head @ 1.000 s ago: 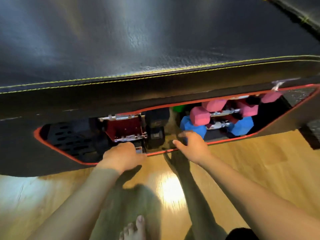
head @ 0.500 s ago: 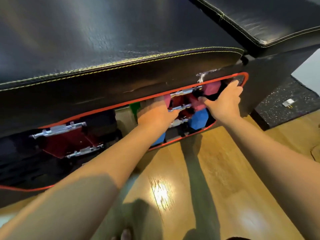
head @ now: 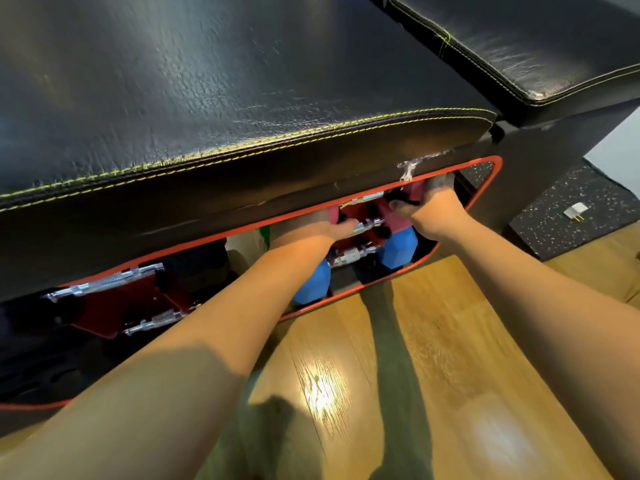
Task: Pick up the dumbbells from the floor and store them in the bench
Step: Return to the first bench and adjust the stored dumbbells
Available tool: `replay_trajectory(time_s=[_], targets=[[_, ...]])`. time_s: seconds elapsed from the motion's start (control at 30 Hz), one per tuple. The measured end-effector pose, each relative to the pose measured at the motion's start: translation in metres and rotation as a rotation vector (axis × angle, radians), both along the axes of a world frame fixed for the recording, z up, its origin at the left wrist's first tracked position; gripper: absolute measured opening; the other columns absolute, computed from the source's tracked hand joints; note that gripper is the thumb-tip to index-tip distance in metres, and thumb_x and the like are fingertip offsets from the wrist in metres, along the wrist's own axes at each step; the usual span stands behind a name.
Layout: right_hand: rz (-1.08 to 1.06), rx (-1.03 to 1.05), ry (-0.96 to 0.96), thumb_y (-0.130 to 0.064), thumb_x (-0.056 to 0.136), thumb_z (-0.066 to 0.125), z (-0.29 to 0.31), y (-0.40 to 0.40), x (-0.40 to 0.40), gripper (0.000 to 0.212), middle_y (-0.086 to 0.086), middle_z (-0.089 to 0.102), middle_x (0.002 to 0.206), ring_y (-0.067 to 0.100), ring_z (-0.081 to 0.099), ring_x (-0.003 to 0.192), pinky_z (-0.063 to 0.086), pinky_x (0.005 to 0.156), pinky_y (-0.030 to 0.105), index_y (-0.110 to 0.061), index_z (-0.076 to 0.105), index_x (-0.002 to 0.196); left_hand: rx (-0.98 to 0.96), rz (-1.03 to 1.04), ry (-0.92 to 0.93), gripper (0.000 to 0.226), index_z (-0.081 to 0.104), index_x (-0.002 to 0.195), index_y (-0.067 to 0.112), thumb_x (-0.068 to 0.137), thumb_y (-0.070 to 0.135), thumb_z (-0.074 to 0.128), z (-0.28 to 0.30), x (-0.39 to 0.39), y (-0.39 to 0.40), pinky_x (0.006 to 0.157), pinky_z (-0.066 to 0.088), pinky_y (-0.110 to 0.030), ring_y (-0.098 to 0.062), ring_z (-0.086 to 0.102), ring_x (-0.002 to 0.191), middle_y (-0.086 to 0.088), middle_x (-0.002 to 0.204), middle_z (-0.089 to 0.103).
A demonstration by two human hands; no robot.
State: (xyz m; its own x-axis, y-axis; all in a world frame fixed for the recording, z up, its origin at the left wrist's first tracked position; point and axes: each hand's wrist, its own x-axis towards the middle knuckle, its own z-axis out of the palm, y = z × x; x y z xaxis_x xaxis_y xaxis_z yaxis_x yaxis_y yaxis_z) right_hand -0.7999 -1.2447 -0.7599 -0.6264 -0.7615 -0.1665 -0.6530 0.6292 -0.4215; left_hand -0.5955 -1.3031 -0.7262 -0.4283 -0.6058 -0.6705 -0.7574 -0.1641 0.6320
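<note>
A black padded bench [head: 242,98] has a red-rimmed side opening [head: 491,174]. Inside at its right end lie pink dumbbells [head: 394,216] above blue dumbbells [head: 394,252], on a red bracket with chrome pins [head: 349,254]. My right hand [head: 433,207] reaches into the opening, its fingers and thumb curled round the head of a pink dumbbell [head: 415,188]. My left hand [head: 311,233] is also inside, beside another pink head [head: 333,214]; its fingertips are hidden under the bench top. A second blue head [head: 311,282] shows under my left forearm.
A second red bracket with chrome pins [head: 114,299] and dark weights [head: 207,268] fill the opening's left half. The floor is wood [head: 433,358]. A speckled black mat [head: 554,223] with a small white plug [head: 575,212] lies at right. Another black pad [head: 519,46] adjoins the bench.
Both hands moved from the opening's middle to its right end. They now reach deeper among the pink dumbbells, and the right hand has closed on one pink head.
</note>
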Motion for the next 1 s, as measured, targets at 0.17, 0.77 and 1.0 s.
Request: replay_trajectory(time_s=[0.17,0.77,1.0], targets=[[0.000,0.037,0.014,-0.060,0.081,0.065,-0.007,-0.005,-0.007,0.069,0.018,0.026,0.097,0.026,0.026,0.092,0.028,0.068,0.035,0.007,0.058,0.097,-0.040,-0.004,0.001,0.068,0.031,0.148,0.002,0.099,0.048,0.043,0.003,0.000,0.002,0.113,0.023,-0.033,-0.030,0.031,0.141,-0.015,0.154,0.033],[-0.044,-0.037,-0.100,-0.048,0.071,0.083,-0.063,0.006,0.014,0.106,0.022,0.037,0.141,0.044,0.037,0.129,0.042,0.102,0.049,-0.005,0.022,0.147,-0.172,0.057,-0.061,0.061,0.057,0.127,0.003,0.090,0.052,0.059,-0.081,0.021,0.005,0.061,0.037,-0.027,-0.033,0.057,0.114,-0.009,0.100,0.051],[-0.009,-0.129,-0.074,-0.046,0.074,0.078,-0.078,0.000,0.008,0.085,0.026,0.046,0.128,0.046,0.047,0.118,0.047,0.096,0.054,-0.003,0.035,0.132,-0.330,0.082,-0.234,0.068,0.064,0.097,0.010,0.077,0.075,0.055,-0.106,0.011,-0.002,0.078,0.046,-0.031,-0.026,0.061,0.089,-0.003,0.081,0.057]])
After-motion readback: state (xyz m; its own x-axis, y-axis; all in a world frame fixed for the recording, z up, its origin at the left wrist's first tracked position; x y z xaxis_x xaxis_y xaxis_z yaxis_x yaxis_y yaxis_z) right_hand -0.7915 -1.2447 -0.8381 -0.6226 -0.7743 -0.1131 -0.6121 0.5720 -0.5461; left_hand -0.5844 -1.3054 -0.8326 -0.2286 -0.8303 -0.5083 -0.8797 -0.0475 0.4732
